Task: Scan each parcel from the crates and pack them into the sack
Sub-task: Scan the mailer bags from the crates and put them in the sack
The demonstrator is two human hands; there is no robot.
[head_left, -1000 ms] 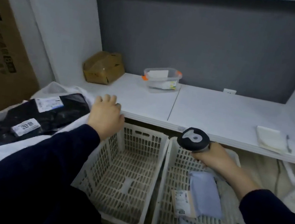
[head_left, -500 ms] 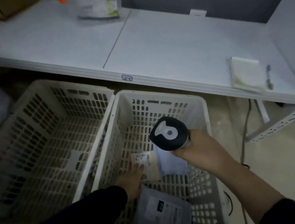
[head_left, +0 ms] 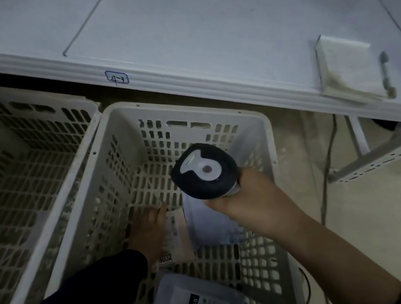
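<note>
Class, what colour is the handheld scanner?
The scanner is black with a white patch; head view.

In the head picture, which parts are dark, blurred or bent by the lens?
Head view: dim overall, darkest in the left crate; the left hand and tan parcel are blurred; the scanner in the right hand is sharper; the shelf edge curves slightly.
</note>
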